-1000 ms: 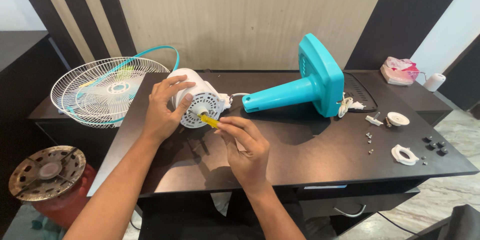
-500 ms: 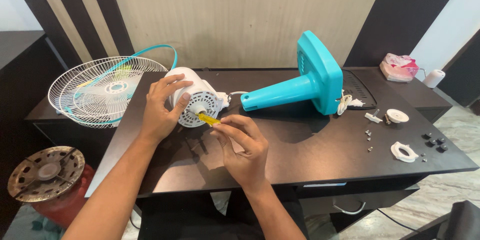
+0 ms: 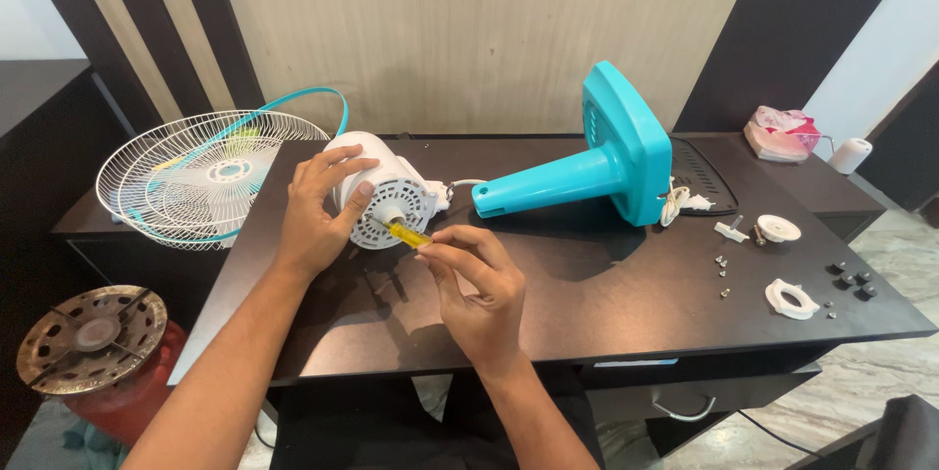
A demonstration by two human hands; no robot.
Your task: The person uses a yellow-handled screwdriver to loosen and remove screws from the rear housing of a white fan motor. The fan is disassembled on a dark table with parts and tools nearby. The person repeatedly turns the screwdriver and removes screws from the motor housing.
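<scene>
The white fan motor housing (image 3: 386,186) lies on its side at the back left of the dark table (image 3: 587,304), where it lay half a second ago. The left hand (image 3: 318,211) still clasps it, thumb on the vented face. The right hand (image 3: 474,284) pinches a yellow-handled screwdriver (image 3: 403,232), tip at the housing's centre, barely shifted. The teal fan stand (image 3: 597,162) lies just beside it, the wire fan guard (image 3: 210,177) to the left.

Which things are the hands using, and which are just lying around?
In use: white fan motor held by the left hand; yellow-handled screwdriver in the right hand.

Lying about: teal fan stand, wire fan guard, loose screws, white plastic ring.
</scene>
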